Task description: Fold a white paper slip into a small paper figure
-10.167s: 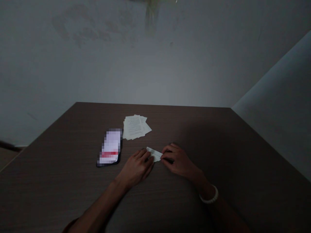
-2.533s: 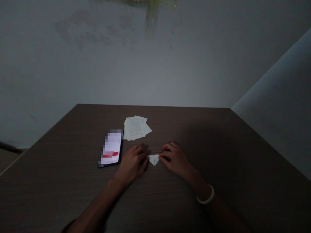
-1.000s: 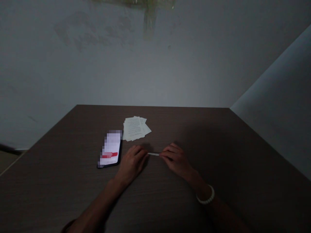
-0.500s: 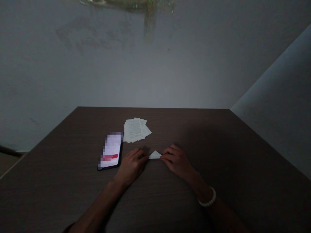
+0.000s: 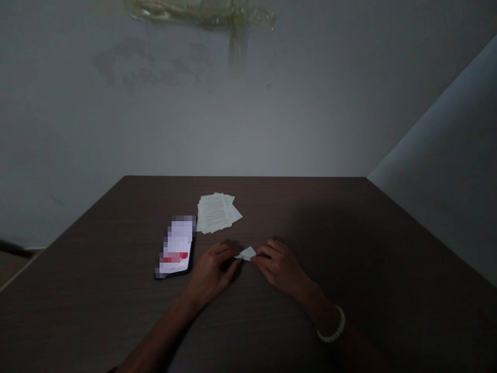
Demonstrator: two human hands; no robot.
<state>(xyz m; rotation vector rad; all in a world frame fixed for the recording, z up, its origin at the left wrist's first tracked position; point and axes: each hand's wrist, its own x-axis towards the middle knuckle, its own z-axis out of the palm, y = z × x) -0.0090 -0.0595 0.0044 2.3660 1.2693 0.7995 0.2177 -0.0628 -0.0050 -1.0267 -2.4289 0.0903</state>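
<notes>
Between my two hands is a small folded piece of white paper [image 5: 247,253], roughly triangular, tilted a little on the table. My left hand [image 5: 213,268] pinches its left corner between thumb and fingers. On the other side, my right hand [image 5: 278,264] has its fingertips closed on the right corner. My fingers cover both ends of the paper. A white beaded bracelet [image 5: 337,331] circles my right wrist.
Left of my left hand lies a phone [image 5: 176,248] with a lit, blurred screen. Several printed paper sheets [image 5: 215,213] are stacked beyond it. The dark wooden table [image 5: 295,194] meets a stained grey wall [image 5: 248,119] at the back.
The folded paper has turned from lying with its straight edge level to a tilted position. My left thumb has moved forward to its lower edge. The view has shifted slightly upward.
</notes>
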